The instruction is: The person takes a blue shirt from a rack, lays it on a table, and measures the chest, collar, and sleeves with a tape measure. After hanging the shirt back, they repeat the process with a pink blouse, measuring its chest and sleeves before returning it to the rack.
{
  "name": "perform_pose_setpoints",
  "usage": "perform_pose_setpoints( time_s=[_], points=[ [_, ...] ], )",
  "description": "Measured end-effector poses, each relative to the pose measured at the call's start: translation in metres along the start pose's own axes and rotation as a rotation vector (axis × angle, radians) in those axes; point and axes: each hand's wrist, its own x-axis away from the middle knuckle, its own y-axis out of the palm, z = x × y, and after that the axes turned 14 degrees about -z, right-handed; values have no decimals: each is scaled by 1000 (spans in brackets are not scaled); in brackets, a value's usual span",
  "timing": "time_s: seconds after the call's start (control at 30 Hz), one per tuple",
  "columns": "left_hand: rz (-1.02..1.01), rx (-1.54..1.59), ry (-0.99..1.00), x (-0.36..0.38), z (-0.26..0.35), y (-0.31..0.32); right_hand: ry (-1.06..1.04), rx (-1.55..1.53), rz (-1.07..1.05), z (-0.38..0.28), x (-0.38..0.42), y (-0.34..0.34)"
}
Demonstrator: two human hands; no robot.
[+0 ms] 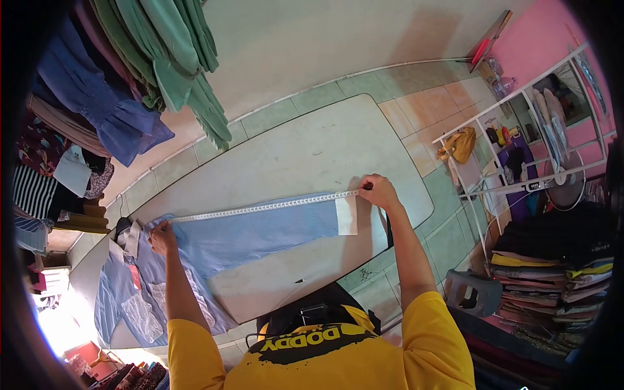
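A light blue shirt [253,234] with a pale collar and lace patches lies on the pale tabletop [305,149], one sleeve stretched out to the right and ending in a white cuff [348,216]. Along the sleeve's upper edge runs a white tape measure [266,207], pulled straight. My left hand [162,238] is closed at the shoulder, pinching the tape's left end against the cloth. Just past the cuff, my right hand [379,192] grips the other end, fingers closed. A black hanger [123,225] sits at the collar, and a red tag [135,277] is on the front.
Garments [182,58] hang at the upper left. On the right stand a white metal rack [481,130], a fan [564,188] and a stack of folded clothes [552,273]. A grey plastic stool [473,292] is near the table's right end.
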Motion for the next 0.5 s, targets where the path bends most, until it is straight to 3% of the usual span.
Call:
perform_pose_setpoints(
  time_s=[0.5],
  points=[
    [9, 34, 24, -7, -8, 9, 33, 72, 46, -5, 2, 4]
  ],
)
